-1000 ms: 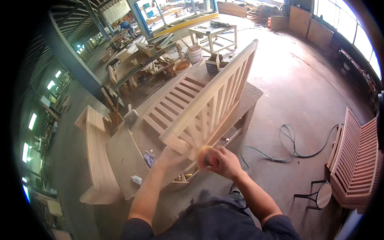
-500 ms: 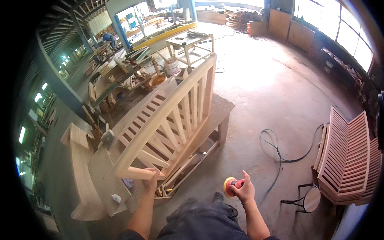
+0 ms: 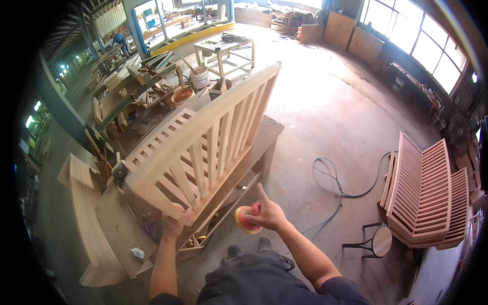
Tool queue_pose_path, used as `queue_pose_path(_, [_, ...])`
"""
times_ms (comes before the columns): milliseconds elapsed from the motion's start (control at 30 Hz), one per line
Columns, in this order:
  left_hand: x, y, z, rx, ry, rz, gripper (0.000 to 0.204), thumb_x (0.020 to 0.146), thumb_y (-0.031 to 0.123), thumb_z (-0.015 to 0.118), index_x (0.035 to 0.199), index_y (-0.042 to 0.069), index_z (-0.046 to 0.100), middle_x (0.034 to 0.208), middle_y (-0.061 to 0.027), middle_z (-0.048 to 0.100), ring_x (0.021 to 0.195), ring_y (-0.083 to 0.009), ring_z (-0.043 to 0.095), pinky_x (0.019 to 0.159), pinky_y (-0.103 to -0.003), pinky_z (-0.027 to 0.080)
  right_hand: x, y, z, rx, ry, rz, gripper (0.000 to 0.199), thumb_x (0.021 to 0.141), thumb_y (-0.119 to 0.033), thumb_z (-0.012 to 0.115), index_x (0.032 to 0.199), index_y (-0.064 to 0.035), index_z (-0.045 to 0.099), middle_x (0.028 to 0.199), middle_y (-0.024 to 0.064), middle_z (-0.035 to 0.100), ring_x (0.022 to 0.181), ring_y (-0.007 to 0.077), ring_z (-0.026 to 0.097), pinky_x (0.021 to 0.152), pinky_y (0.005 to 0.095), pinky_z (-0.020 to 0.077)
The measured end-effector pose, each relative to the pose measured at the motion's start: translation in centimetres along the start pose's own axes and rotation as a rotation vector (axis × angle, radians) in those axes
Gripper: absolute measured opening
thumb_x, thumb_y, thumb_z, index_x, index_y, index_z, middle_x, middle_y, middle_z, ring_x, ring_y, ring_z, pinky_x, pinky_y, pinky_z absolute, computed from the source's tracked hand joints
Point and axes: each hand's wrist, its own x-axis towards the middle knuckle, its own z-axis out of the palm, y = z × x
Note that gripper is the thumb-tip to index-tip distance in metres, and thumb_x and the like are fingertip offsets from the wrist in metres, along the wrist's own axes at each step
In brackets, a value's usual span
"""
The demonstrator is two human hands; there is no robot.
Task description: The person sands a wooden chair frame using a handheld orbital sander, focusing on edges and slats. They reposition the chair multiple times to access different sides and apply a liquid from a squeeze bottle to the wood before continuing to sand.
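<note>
The person's left hand point(image 3: 173, 223) closes its fingers around the lower corner of 1 slatted wooden frame point(image 3: 203, 147); the frame stands tilted on its long edge on 1 workbench point(image 3: 264, 133), its top rail running up and away from the person; about 10 upright slats show between its 2 rails. The right hand point(image 3: 267, 213) grips 1 round sanding disc point(image 3: 245, 219) with a yellow face and a red back; its index finger sticks straight up while the other fingers curl around the disc; the disc hangs in the air just beside the bench's near edge, apart from the frame. 1 small white bottle point(image 3: 137, 252) lies on the low boards near the left forearm. 1 black cable point(image 3: 345, 183) loops across the concrete floor to the right; 1 round stool point(image 3: 378, 241) stands next to 1 stack of slatted panels point(image 3: 424, 193); 1 white bucket point(image 3: 200, 77) stands beyond the bench.
</note>
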Motion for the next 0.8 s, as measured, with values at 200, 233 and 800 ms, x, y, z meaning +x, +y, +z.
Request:
queue_pose_path(200, [2.3, 14.6, -7.6, -0.095, 0.214, -0.144, 0.032, 0.075, 0.018, 0.09, 0.089, 0.003, 0.066, 0.079, -0.0039, 0.063, 0.071, -0.0183, 0.064, 0.066, -0.037, 0.053, 7.7, -4.5, 6.9, 0.194, -0.033, -0.043, 0.144, 0.076, -0.043, 0.091, 0.161, 0.0129, -0.011, 0.107, 0.0206, 0.074, 0.105, 0.0353, 0.074, 0.092, 0.0381, 0.0562])
queue_pose_path(233, [2.1, 15.2, -9.1, -0.035, 0.245, -0.129, 0.033, 0.075, 0.018, 0.091, 0.089, 0.002, 0.065, 0.079, -0.0041, 0.063, 0.071, -0.018, 0.064, 0.066, -0.037, 0.052, 7.7, -5.3, 7.9, 0.189, 0.009, -0.084, 0.144, 0.076, -0.042, 0.091, 0.161, 0.0121, -0.011, 0.11, 0.0211, 0.074, 0.106, 0.0363, 0.073, 0.093, 0.0383, 0.0563])
queue_pose_path(800, [10.5, 35.6, -10.8, 0.555, 0.299, -0.015, 0.049, 0.063, 0.003, 0.088, 0.105, -0.001, 0.065, 0.084, -0.0056, 0.065, 0.077, -0.0207, 0.064, 0.073, -0.036, 0.054, 9.3, -13.4, 5.9, 0.512, -0.279, -0.325, 0.138, 0.082, -0.047, 0.087, 0.149, 0.0299, -0.006, 0.133, 0.0249, 0.067, 0.123, 0.0391, 0.067, 0.104, 0.0382, 0.0531])
